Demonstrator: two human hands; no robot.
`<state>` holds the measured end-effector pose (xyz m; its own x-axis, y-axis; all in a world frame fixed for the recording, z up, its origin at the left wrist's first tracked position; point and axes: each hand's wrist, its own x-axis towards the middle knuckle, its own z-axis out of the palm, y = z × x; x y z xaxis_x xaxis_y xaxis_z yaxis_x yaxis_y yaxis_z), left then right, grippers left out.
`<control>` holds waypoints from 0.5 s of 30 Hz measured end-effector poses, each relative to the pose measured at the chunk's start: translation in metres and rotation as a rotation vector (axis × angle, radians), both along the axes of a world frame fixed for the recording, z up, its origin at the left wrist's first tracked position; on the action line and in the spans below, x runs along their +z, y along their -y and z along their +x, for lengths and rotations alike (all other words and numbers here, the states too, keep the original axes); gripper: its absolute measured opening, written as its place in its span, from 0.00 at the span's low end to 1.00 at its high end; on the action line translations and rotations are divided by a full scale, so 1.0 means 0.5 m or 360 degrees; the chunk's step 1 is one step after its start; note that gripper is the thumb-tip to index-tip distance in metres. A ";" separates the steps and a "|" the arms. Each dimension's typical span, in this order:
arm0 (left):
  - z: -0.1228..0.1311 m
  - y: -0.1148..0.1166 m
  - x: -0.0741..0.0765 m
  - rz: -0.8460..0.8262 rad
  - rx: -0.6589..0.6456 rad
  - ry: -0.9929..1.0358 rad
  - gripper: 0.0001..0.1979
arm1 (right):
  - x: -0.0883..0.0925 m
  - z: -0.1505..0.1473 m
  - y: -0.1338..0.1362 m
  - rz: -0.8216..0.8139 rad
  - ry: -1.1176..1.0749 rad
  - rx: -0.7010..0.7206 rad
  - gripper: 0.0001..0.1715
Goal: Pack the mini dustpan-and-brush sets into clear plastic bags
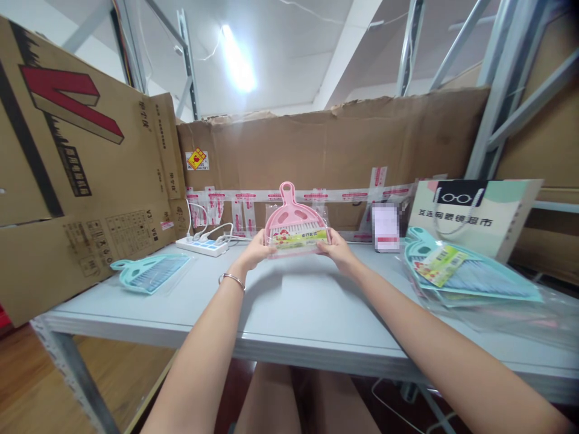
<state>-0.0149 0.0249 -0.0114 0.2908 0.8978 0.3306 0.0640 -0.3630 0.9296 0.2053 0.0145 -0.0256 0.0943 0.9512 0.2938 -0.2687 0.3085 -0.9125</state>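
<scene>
A pink dustpan and brush set point(293, 218) in a clear plastic bag is held upright above the middle of the grey table point(289, 307). A green printed label lies across its lower part. My left hand point(259, 250) grips its lower left edge, and a silver bangle circles that wrist. At the lower right edge, my right hand point(337, 250) grips it with the thumb in front. Fingers behind the set are hidden.
A bagged teal dustpan set point(154, 272) lies at left, near a white power strip point(202, 245). At right sit stacked teal dustpan sets point(474, 274), a paper bag point(479, 211) and an upright phone point(386, 228). Cardboard walls point(335, 144) enclose the back and left.
</scene>
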 end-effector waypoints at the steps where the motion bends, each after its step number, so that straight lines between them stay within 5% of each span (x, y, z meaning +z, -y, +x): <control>1: 0.000 0.001 0.000 0.0003 0.0005 -0.0010 0.28 | 0.000 0.000 0.000 0.0002 0.0001 -0.0001 0.22; 10: 0.006 0.022 0.014 -0.0075 -0.0036 -0.0075 0.24 | -0.007 0.007 -0.007 0.0063 0.0127 -0.0003 0.22; 15: 0.010 0.026 0.022 -0.0093 0.0088 0.0049 0.21 | -0.023 0.008 -0.019 0.0048 0.0279 0.0205 0.25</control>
<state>-0.0100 0.0117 -0.0003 0.2306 0.9304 0.2850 0.0534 -0.3046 0.9510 0.2093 0.0239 -0.0370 -0.0828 0.9425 0.3237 -0.1459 0.3099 -0.9395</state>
